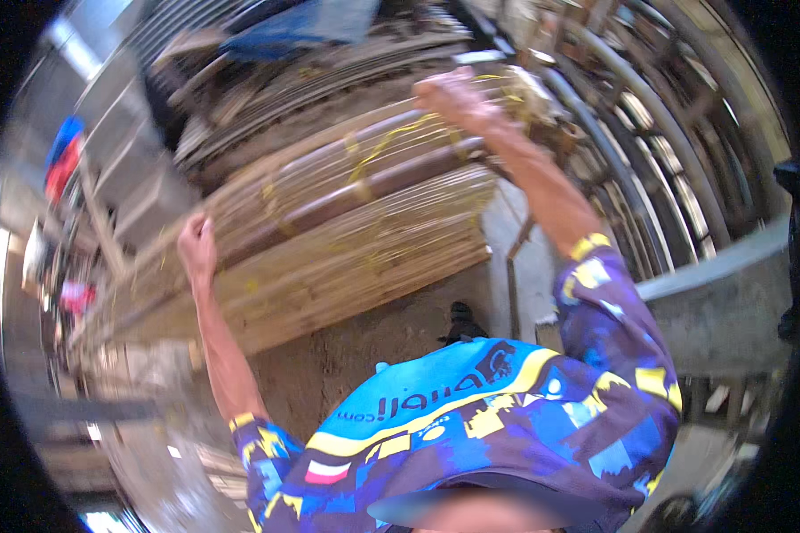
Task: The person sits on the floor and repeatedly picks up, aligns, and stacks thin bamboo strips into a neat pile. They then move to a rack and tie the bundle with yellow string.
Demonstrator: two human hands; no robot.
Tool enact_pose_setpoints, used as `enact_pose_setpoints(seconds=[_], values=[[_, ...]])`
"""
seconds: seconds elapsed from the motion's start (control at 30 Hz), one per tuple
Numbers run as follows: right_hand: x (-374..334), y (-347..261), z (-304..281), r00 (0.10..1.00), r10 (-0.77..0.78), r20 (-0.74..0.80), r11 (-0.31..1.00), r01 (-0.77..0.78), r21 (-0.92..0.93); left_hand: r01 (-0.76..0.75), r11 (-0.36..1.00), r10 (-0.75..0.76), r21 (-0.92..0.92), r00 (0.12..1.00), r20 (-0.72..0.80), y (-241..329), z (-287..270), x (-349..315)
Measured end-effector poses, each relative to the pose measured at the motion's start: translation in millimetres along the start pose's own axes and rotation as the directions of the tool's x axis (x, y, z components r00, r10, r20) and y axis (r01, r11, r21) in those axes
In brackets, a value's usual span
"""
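Note:
My left hand (197,247) is closed over the left part of a long bed of thin tan slats (356,240). My right hand (458,96) is closed too, held above the far right end of the same bed. Whatever either hand grips is too blurred to make out. A brown pole (329,202) lies lengthwise across the slats, between my hands, with yellow bands around it. A loose yellow string (387,142) runs over the slats toward my right hand; I cannot tell whether the hand touches it.
Behind the slats lies a pile of worn boards (320,111) with a blue sheet (302,31) on it. A rack of pipes and bars (636,151) stands to the right. Concrete blocks or steps (142,169) are at the left. A dark shoe (462,324) shows on the brown floor.

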State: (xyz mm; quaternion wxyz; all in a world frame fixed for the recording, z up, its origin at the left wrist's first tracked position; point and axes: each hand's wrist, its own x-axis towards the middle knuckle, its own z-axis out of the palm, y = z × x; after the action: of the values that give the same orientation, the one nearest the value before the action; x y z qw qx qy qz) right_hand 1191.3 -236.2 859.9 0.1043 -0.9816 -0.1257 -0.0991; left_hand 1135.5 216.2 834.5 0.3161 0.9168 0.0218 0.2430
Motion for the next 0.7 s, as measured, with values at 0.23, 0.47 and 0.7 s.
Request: enact_pose_setpoints(seconds=[0.23, 0.47, 0.7], values=[[-9, 32, 25, 0.995, 0.097, 0.011, 0.995, -0.097, -0.007, -0.394, 0.914, 0.372, 0.094, 0.909, 0.185, 98, 71, -20], [-27, 91, 23, 0.999, 0.035, 0.002, 0.992, -0.035, 0.124, -0.428, 0.904, 0.398, -0.006, 0.834, 0.382, 82, 109, -8], [-101, -102, 39, 0.987, -0.018, -0.157, 0.983, 0.046, 0.176, -0.335, 0.938, 0.328, -0.092, 0.766, 0.553, 107, 124, -22]])
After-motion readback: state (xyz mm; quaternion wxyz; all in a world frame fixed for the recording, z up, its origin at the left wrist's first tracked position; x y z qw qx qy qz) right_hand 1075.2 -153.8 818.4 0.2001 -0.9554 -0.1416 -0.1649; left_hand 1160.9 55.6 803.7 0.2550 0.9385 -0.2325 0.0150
